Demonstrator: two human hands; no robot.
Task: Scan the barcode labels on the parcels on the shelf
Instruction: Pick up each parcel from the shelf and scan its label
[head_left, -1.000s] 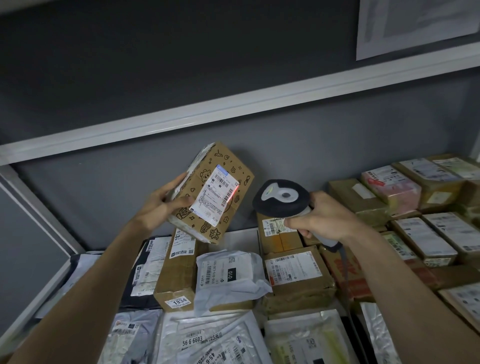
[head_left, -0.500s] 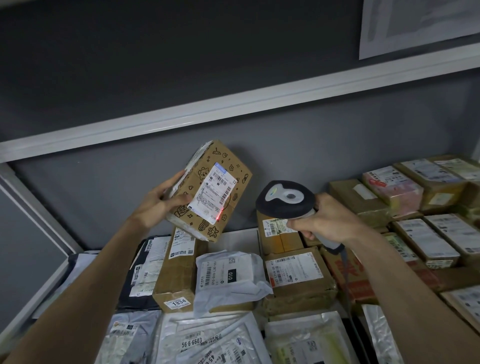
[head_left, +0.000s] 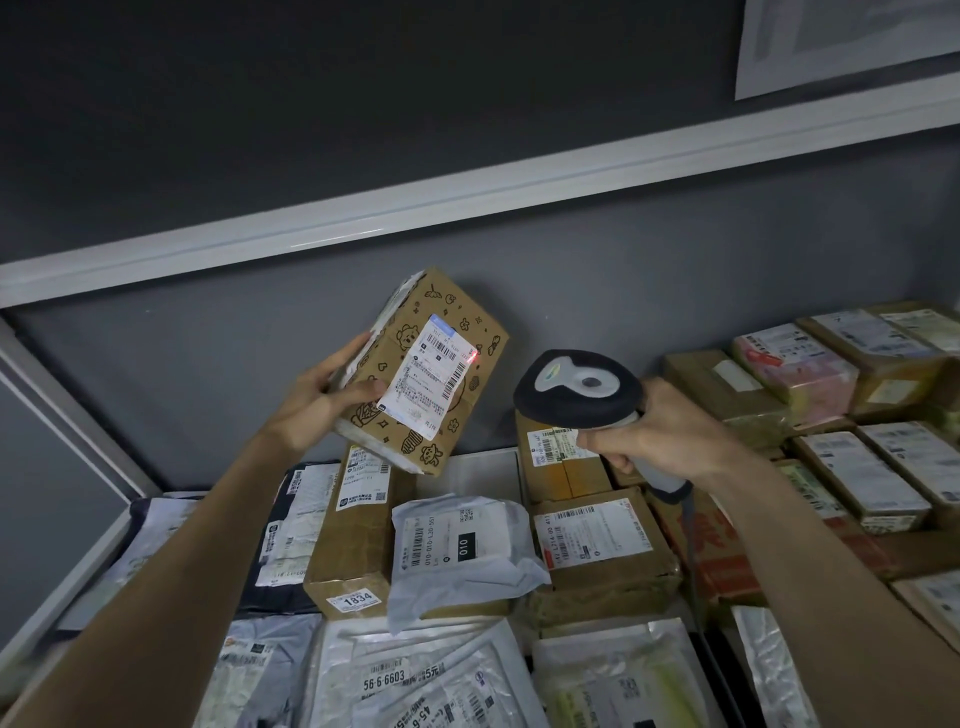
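The left hand (head_left: 322, 400) grips a cartoon-printed cardboard box (head_left: 423, 371), lifted clear of the shelf and tilted, thumb across its front face and fingers round its left end. The box's white shipping label (head_left: 428, 382) faces the camera, and a red scanner dot (head_left: 474, 355) sits at the label's 2 o'clock edge, beside a barcode. At 3 o'clock from the box, well apart, the right hand (head_left: 667, 434) is wrapped round the grey handle of a barcode scanner (head_left: 579, 388), whose black head points toward the box. Below, from 5 to 7 o'clock, lie labelled parcels: a brown carton marked 1834 (head_left: 353, 530), a grey poly mailer marked 010 (head_left: 462, 551), and a taped brown box (head_left: 602, 551).
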